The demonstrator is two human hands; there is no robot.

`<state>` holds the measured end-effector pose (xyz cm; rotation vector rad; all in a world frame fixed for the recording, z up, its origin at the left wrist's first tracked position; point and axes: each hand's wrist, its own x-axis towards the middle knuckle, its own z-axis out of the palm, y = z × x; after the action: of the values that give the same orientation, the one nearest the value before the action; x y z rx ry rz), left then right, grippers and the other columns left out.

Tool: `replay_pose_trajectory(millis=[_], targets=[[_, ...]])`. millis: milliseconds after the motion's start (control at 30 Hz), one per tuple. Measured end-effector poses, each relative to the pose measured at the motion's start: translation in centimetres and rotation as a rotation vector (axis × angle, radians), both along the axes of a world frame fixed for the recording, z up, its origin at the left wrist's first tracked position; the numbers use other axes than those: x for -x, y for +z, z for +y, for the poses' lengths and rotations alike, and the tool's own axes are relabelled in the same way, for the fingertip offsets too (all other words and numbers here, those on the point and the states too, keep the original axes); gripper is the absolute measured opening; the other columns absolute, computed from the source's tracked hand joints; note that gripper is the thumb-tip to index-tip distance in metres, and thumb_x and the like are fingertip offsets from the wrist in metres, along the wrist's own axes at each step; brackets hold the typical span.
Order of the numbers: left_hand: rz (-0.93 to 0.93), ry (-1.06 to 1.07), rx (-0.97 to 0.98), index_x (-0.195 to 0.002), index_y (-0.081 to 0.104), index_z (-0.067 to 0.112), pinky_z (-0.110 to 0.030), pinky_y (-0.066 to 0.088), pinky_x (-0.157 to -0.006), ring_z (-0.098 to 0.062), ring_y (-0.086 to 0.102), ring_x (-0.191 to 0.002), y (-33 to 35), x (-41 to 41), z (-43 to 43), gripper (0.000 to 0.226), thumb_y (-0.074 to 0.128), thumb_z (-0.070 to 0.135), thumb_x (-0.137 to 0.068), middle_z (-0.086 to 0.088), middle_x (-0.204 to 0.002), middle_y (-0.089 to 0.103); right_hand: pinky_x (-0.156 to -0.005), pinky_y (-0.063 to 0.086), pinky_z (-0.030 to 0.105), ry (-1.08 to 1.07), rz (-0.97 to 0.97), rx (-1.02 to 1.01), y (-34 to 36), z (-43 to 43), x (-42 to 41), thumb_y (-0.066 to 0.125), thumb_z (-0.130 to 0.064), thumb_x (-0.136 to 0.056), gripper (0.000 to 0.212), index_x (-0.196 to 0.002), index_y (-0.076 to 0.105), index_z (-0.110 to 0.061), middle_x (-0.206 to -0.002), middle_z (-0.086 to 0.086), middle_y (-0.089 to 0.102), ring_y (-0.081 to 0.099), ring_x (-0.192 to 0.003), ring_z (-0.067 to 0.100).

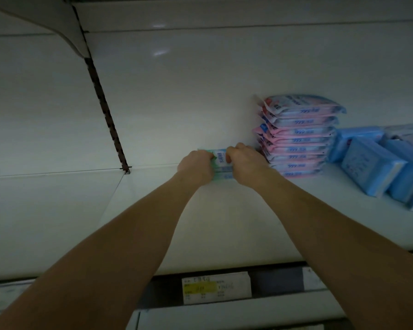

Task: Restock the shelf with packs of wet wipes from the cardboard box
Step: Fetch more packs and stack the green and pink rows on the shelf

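1. The fingers (231,152) of the right hand (246,163) are curled over the right end of a small stack of green-and-white wipe packs (221,166). The left hand (196,166) is curled round the left end, so the stack is gripped between both hands.
2. The stack is held far back on the white shelf (224,222), close to the rear panel (200,79) and just left of a tall pile of pink-and-blue packs (298,139). Whether it is fully set down cannot be told.
3. Blue writing is seen on the top green-and-white pack, but it is too blurred to be read. "999" is printed on the front edge of each pink-and-blue pack.
4. A price label (216,290) with a yellow band is fixed to the shelf's front rail; its writing cannot be read.
5. Both forearms are bare and stretched forward from the lower corners, meeting at the stack.
6. Light blue packs (372,167) are leaned together at the right of the same shelf. A dark slotted upright (100,98) is seen at the left.
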<state>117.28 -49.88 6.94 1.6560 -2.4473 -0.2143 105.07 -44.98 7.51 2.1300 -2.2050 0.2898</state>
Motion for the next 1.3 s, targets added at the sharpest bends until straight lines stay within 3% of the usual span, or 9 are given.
replay_pose_trajectory(millis=[167, 333, 467, 667, 867, 1000, 1133, 1300], targets=[[0.023, 0.089, -0.003, -0.124, 0.057, 0.019, -0.035, 0.049, -0.080, -0.027, 0.058, -0.106, 1.2, -0.7, 0.4, 0.037, 0.054, 0.019, -0.087, -0.009, -0.121, 0.054, -0.093, 0.042, 0.042, -0.021, 0.053, 0.005, 1.9, 0.6, -1.8, 0.054, -0.013, -0.090, 0.036, -0.126, 0.052, -0.012, -0.125, 0.015, 0.046, 0.044, -0.119, 0.033], [0.095, 0.213, 0.020, -0.139, 0.046, 0.020, -0.036, 0.044, -0.098, -0.026, 0.049, -0.124, 2.5, -3.1, 2.0, 0.049, 0.055, 0.019, -0.090, -0.008, -0.139, 0.043, -0.094, 0.041, 0.039, 0.037, -0.111, 0.007, 3.6, 1.5, -5.1, 0.054, -0.011, -0.090, 0.037, -0.127, 0.056, -0.014, -0.127, 0.014, 0.049, 0.047, -0.119, 0.032], [0.120, 0.383, 0.040, -0.139, 0.044, 0.019, -0.034, 0.042, -0.095, -0.025, 0.047, -0.125, 3.8, -5.9, 4.7, 0.049, 0.055, 0.018, -0.092, -0.007, -0.141, 0.040, -0.091, 0.045, 0.033, 0.152, -0.248, 0.001, 4.0, 2.8, -7.7, 0.055, -0.008, -0.090, 0.031, -0.119, 0.062, -0.012, -0.125, 0.012, 0.057, 0.054, -0.115, 0.028], [0.172, 0.699, 0.076, -0.135, 0.049, 0.018, -0.032, 0.044, -0.091, -0.024, 0.052, -0.119, 4.5, -10.4, 11.2, 0.046, 0.053, 0.015, -0.090, -0.005, -0.138, 0.045, -0.075, 0.040, 0.028, 0.436, -0.198, -0.039, 4.2, 6.3, -11.5, 0.052, -0.006, -0.089, 0.029, -0.116, 0.063, -0.012, -0.116, 0.007, 0.063, 0.059, -0.105, 0.026], [0.238, 1.021, 0.110, -0.136, 0.050, 0.017, -0.036, 0.042, -0.103, -0.026, 0.048, -0.127, 4.3, -14.0, 20.9, 0.048, 0.057, 0.024, -0.089, -0.008, -0.141, 0.046, -0.071, 0.040, 0.029, 0.751, -0.237, -0.075, 3.9, 13.0, -16.3, 0.052, -0.012, -0.091, 0.024, -0.112, 0.063, -0.012, -0.112, 0.007, 0.063, 0.059, -0.100, 0.026], [0.305, 1.285, 0.195, -0.128, 0.057, 0.019, -0.035, 0.043, -0.097, -0.030, 0.052, -0.124, 4.2, -16.3, 29.4, 0.043, 0.059, 0.018, -0.086, -0.010, -0.134, 0.054, -0.068, 0.041, 0.028, 0.895, -0.306, -0.159, 4.0, 19.6, -20.0, 0.052, -0.015, -0.088, 0.021, -0.101, 0.068, -0.012, -0.103, 0.010, 0.067, 0.062, -0.093, 0.030], [0.459, 1.517, 0.261, -0.130, 0.054, 0.022, -0.034, 0.043, -0.096, -0.027, 0.051, -0.123, 3.3, -18.6, 38.6, 0.046, 0.060, 0.023, -0.085, -0.007, -0.136, 0.052, -0.079, 0.044, 0.031, 1.042, -0.378, -0.232, 3.8, 27.2, -23.4, 0.054, -0.016, -0.088, 0.025, -0.108, 0.068, -0.013, -0.112, 0.013, 0.066, 0.059, -0.108, 0.031], [0.689, 1.834, 0.412, -0.143, 0.041, 0.025, -0.033, 0.039, -0.101, -0.025, 0.046, -0.129, 1.6, -20.5, 51.5, 0.056, 0.056, 0.024, -0.089, -0.003, -0.144, 0.045, -0.085, 0.050, 0.035, 1.218, -0.467, -0.393, 1.6, 38.8, -27.4, 0.055, -0.019, -0.088, 0.025, -0.109, 0.069, -0.019, -0.110, 0.007, 0.067, 0.060, -0.106, 0.027]])
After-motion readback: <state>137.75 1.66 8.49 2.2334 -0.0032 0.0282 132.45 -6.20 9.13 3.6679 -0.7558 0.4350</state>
